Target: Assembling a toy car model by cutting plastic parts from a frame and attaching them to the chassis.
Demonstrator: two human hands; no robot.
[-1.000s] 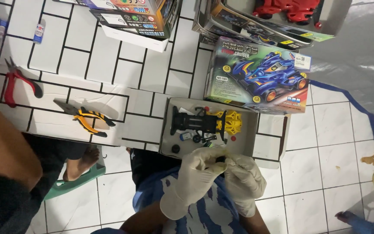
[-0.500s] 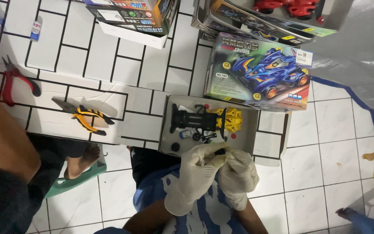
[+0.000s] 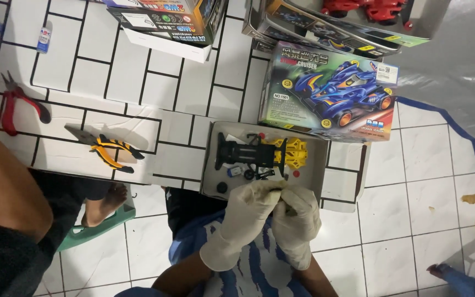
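Note:
Both my hands wear white gloves and meet just below an open grey tray (image 3: 317,165). My left hand (image 3: 246,217) and my right hand (image 3: 297,220) pinch one small dark part between their fingertips; the part is mostly hidden by the gloves. Inside the tray lie a black toy car chassis (image 3: 246,153), a yellow parts frame (image 3: 293,152) and a few small loose pieces. The tray sits on a low white tiled surface (image 3: 105,82) in front of me.
A toy car kit box (image 3: 331,93) with a blue racer picture lies beyond the tray, with more kit boxes (image 3: 166,22) behind it. Yellow-handled pliers (image 3: 111,151) and red-handled pliers (image 3: 15,104) lie to the left. Another person's arm (image 3: 4,181) and bare foot (image 3: 105,203) are at left.
My gloved hands have stayed pressed together over the small part, shifting only slightly. The view has drifted a little; nothing on the tiled surface has moved.

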